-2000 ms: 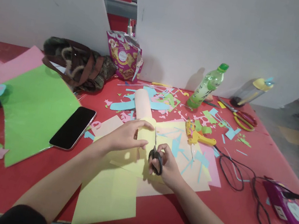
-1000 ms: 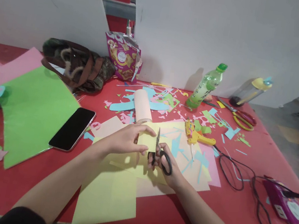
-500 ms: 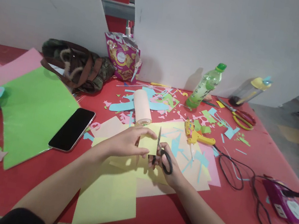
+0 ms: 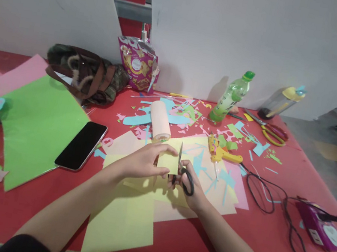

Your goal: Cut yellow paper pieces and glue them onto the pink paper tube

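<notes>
Between the thumb and fingers of my left hand (image 4: 146, 160) is a small pale yellow piece of paper (image 4: 168, 163). My right hand (image 4: 193, 191) grips black-handled scissors (image 4: 189, 182), their blades pointing away from me along the paper's right edge. Whether the blades are parted is too small to tell. Larger yellow sheets (image 4: 121, 226) lie beneath both hands. Just beyond my left fingers rests a pale pink paper tube (image 4: 159, 120) on its side, over light blue paper shapes (image 4: 137, 119).
On the left are a phone (image 4: 82, 145), a green sheet (image 4: 42, 121) and a camouflage bag (image 4: 89, 75). A snack bag (image 4: 138, 65) and a green bottle (image 4: 232, 96) stand behind. Rightward lie a yellow glue gun (image 4: 224, 153), larger scissors (image 4: 273, 133), a cable (image 4: 291, 234) and a purple box (image 4: 323, 229).
The paper piece and my left fingers have shifted very slightly to the right. The scissors stay at the paper's right edge; nothing else visibly differs.
</notes>
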Motion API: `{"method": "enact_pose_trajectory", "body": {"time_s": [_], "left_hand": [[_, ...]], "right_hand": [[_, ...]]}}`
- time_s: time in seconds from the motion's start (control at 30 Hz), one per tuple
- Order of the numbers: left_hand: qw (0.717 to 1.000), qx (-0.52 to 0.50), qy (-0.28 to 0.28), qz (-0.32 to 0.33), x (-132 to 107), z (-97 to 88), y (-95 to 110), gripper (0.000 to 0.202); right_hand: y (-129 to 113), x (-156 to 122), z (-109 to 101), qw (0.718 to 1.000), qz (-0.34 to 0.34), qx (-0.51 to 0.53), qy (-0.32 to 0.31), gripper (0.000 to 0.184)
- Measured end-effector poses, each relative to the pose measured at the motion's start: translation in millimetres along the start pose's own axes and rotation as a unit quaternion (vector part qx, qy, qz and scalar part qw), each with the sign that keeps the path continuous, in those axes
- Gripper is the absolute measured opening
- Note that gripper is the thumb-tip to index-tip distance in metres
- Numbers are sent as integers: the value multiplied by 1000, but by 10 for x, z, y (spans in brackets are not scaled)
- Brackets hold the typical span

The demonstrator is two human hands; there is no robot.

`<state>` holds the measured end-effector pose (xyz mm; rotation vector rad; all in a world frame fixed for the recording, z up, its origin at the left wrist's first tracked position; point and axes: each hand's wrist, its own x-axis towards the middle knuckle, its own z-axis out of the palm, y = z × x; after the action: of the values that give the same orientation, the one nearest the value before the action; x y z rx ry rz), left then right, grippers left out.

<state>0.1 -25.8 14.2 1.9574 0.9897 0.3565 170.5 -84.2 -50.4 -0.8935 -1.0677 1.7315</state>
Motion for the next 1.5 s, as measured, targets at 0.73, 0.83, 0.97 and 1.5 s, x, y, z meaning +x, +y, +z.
{"method": "enact_pose_trajectory", "body": {"time_s": [0.73,0.83,0.97,1.5], "left_hand": [[1000,-13,12,12,8,53,-9,40],[1000,-11,17,10,7,52,1,39],[1000,-14,18,12,9,53,-3,39],[1000,-11,12,-4,10,21,20,40]], "right_hand": [[4,-2,21,999,-16,-29,18,38],[1,-2,32,999,-9,-31,29,41],[-1,-1,41,999,-3,-25,36,43],[-25,5,60,999,14,-11,51,42]]}}
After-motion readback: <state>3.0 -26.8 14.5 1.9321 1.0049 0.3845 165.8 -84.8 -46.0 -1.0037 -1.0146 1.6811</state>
